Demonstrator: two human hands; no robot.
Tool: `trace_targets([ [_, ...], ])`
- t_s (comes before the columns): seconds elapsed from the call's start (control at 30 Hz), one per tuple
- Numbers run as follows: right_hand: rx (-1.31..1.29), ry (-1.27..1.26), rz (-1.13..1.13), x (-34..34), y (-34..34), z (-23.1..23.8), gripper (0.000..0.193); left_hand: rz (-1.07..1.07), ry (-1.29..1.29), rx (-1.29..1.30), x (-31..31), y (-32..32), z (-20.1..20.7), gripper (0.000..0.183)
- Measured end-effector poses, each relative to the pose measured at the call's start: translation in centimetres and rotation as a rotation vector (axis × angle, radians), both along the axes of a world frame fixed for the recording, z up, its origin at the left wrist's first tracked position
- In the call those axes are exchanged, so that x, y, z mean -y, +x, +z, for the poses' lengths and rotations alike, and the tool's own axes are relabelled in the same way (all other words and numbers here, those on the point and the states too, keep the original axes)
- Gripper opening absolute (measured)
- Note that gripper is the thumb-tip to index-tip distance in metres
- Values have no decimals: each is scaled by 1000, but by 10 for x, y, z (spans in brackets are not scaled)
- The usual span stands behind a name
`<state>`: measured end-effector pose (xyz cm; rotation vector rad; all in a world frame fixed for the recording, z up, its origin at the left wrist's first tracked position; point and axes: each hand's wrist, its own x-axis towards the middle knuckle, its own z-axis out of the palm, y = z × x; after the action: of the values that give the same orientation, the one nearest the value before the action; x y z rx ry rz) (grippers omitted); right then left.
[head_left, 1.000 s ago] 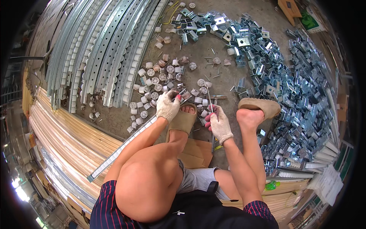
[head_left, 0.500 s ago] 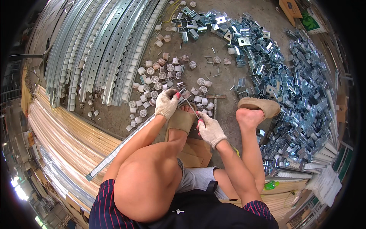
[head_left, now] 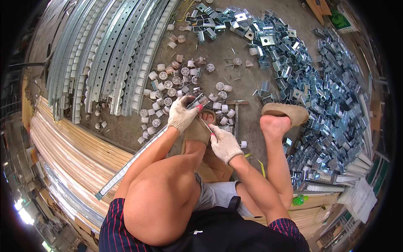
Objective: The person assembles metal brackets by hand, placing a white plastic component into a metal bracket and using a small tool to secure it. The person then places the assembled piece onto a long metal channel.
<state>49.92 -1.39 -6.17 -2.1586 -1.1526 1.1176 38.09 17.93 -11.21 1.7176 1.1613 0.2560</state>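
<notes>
My left hand, in a pale knitted glove with bare fingertips, is closed around the upper end of a metal roller track. The track slants down to the lower left under my forearm, with white rollers along its channel. At its upper end, just past my fingers, sits a pinkish-white roller. My right hand, gloved the same way, grips a thin metal rod whose far tip points toward the track beside my left fingers. What kind of tool the rod belongs to is hidden in my fist. My sandalled left foot is beneath both hands.
Loose white rollers lie scattered on the floor ahead. Several finished-looking roller tracks lie at the far left. Piled metal brackets curve along the right. A T-shaped metal tool rests beyond my foot, and long wrapped strips lie left.
My right hand has shifted left and slightly down with the rod. My left hand has tilted, and the track's end with the roller now shows more clearly beyond the fingers.
</notes>
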Motion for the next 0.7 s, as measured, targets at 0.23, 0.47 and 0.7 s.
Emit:
trace_targets([
  [0.23,-16,8,-52,1,-7,3,42,103,-83,-36,-9,3,-9,38],
  [0.47,69,21,-56,1,2,8,43,95,19,-133,-9,5,-8,36],
  [0.7,124,-108,17,-9,7,15,43,-64,302,65,10,-23,-3,38],
])
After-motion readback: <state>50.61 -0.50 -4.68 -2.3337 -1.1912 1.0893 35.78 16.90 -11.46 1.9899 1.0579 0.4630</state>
